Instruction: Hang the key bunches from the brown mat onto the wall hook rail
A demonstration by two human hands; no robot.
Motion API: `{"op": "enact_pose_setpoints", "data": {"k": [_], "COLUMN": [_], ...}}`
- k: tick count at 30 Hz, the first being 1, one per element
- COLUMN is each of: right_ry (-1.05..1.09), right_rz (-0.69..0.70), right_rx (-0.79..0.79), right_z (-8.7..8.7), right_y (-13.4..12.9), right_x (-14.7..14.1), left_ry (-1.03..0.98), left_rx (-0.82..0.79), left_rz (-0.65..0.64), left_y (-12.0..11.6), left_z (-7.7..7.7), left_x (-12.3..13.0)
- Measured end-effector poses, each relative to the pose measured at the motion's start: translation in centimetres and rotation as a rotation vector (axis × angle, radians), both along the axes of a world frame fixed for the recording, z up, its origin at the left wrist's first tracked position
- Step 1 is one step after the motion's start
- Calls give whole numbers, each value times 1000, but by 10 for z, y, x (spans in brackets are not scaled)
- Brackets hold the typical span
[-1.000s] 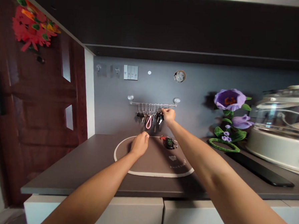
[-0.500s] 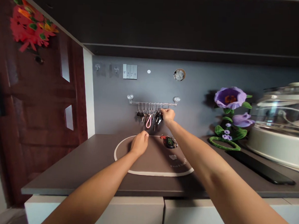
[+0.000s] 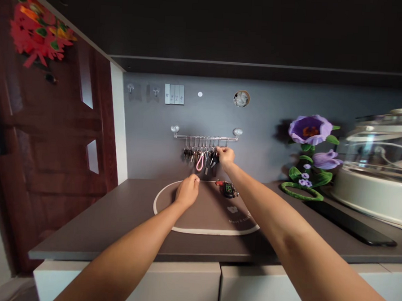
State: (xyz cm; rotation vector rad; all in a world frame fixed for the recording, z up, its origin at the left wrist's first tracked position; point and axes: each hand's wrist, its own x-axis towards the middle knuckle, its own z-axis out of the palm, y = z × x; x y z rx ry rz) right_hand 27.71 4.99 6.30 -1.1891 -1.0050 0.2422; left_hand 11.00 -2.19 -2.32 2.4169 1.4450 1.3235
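Right hand dips slightly against the key rack; left hand stays put

One hand, the right, pinches narrowly at the key rack's right end, beside hanging keys too crowded to count; whether it grips one, I cannot tell. One pink loop hangs mid-row. The left hand curls over one mat, its inside hidden. One key fob lies near the mat's back edge; one phone, beyond its right edge.

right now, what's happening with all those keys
A person's right hand is up at the right end of the keys hanging from the rail; its exact grip is too small to tell. The left hand, curled, is over the mat; whether it holds anything is hidden. A car fob lies on the mat.
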Motion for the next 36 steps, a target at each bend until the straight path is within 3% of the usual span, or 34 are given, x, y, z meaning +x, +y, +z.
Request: {"op": "enact_pose_setpoints", "data": {"k": [11,19,30,36], "right_ry": [70,13,-380,-729], "right_rz": [209,274,128,-41], "right_rx": [7,-63,-254,-344], "right_z": [-8,-23,-69,-79], "right_y": [-2,-35,-90,-103], "right_x": [12,25,43,46], "left_ry": [-8,7,24,16], "left_rx": [9,17,11,0], "left_rz": [-31,-75,-106,-116], "left_y": [0,-1,1,1], "left_z": [-1,-1,-3,-4], "left_x": [0,-2,-3,-5]}}
